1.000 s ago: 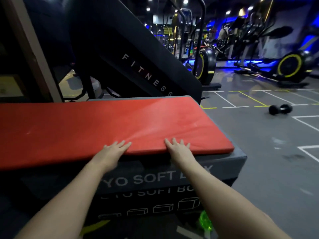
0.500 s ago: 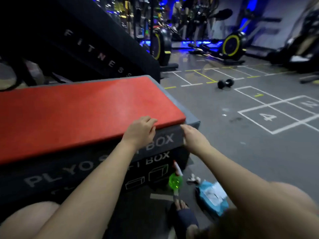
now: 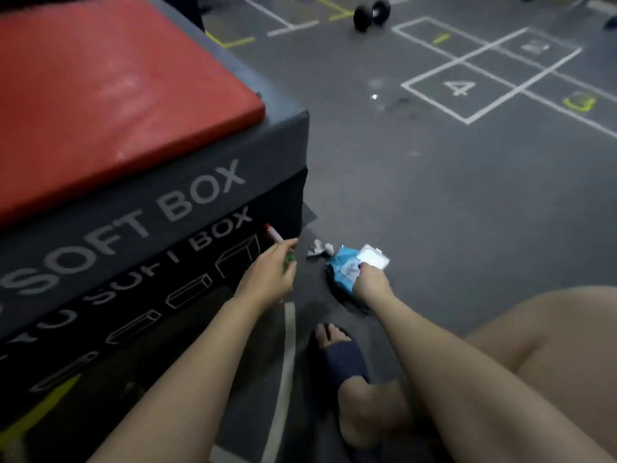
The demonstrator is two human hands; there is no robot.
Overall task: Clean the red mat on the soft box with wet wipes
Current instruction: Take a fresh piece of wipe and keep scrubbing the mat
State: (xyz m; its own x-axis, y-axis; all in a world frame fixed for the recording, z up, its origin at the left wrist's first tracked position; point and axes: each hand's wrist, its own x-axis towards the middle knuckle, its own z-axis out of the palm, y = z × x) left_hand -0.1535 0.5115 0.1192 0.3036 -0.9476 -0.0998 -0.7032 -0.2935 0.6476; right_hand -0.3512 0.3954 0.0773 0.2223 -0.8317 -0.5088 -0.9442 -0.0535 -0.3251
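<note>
The red mat [image 3: 110, 95] lies on the soft box [image 3: 187, 198] at the upper left of the frame. Low in the middle, the right hand [image 3: 370, 283] curls its fingers onto the blue wet wipes pack [image 3: 347, 262] on the floor [image 3: 434, 195]. The left hand [image 3: 267, 279] closes around a green spray bottle [image 3: 289, 259] by the box; whether it grips the bottle I cannot tell. A crumpled wipe [image 3: 320, 247] lies between them.

Dim overhead light is laying a dull sheen across the red mat [image 3: 127, 95]; motion blur is softening everything, and the edges are bowing.
</note>
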